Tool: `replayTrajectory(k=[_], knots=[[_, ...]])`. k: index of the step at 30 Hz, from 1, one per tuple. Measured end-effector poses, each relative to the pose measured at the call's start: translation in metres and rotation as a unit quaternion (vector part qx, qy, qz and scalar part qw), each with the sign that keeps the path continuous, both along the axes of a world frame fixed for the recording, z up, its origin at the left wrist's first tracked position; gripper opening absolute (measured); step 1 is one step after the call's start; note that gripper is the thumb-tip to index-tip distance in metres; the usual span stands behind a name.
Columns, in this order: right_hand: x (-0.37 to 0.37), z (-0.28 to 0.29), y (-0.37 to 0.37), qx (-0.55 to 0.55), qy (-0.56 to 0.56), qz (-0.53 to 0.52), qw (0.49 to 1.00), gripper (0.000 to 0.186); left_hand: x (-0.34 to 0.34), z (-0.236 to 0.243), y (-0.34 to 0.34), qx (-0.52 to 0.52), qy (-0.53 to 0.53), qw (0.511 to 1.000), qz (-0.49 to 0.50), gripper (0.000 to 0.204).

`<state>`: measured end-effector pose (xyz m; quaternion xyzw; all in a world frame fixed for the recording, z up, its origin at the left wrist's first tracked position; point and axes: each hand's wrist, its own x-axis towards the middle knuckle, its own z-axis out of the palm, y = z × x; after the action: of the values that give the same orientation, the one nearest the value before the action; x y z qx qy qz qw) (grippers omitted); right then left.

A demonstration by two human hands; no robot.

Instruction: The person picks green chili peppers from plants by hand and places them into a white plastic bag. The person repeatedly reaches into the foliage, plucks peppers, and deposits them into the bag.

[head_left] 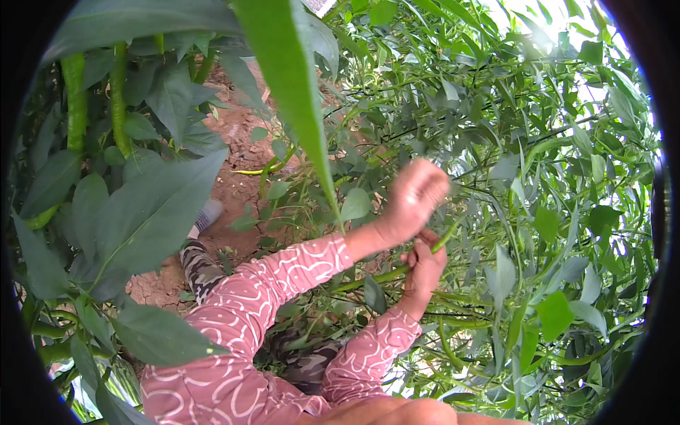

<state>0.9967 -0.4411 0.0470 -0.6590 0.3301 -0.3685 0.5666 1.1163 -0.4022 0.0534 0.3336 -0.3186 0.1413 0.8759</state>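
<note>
My right hand (425, 269) is closed around a long green chili pepper (446, 236), whose end sticks out beyond the fingers. Another slim green length (372, 278) shows on the other side of that hand, and I cannot tell whether it is the same pepper. Just above, my left hand (414, 200) is bent at the wrist among the leaves of a pepper plant (496, 177). Its fingers are curled down and smeared by motion, so what they hold, if anything, does not show. Pink patterned sleeves cover both forearms.
Large leaves (149, 219) hang close on the left, with long green peppers (117, 99) among them. One leaf (294, 92) crosses the upper middle. Reddish soil (241, 134) runs between the plants, where a yellowish pepper (248, 172) shows. My camouflage trouser leg (202, 269) is below.
</note>
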Motion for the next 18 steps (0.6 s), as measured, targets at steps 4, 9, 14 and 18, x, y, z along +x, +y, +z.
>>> replayTrajectory(k=[4, 9, 14, 18], knots=[[-0.007, 0.002, -0.001, -0.010, -0.032, 0.037, 0.999, 0.015, 0.079, -0.010, 0.017, -0.084, 0.246, 0.965, 0.046, 0.005], [-0.014, 0.005, 0.010, 0.011, -0.161, 0.357, 0.920, 0.020, 0.062, -0.036, -0.037, 0.290, -0.010, 0.956, -0.042, 0.022], [-0.002, 0.018, 0.007, 0.223, -0.256, 0.399, 0.852, 0.031, -0.020, -0.060, -0.106, 0.237, -0.002, 0.953, -0.188, 0.020], [0.014, 0.021, 0.011, 0.040, -0.282, 0.185, 0.940, 0.029, -0.019, -0.050, -0.098, 0.171, 0.166, 0.920, -0.310, 0.011]])
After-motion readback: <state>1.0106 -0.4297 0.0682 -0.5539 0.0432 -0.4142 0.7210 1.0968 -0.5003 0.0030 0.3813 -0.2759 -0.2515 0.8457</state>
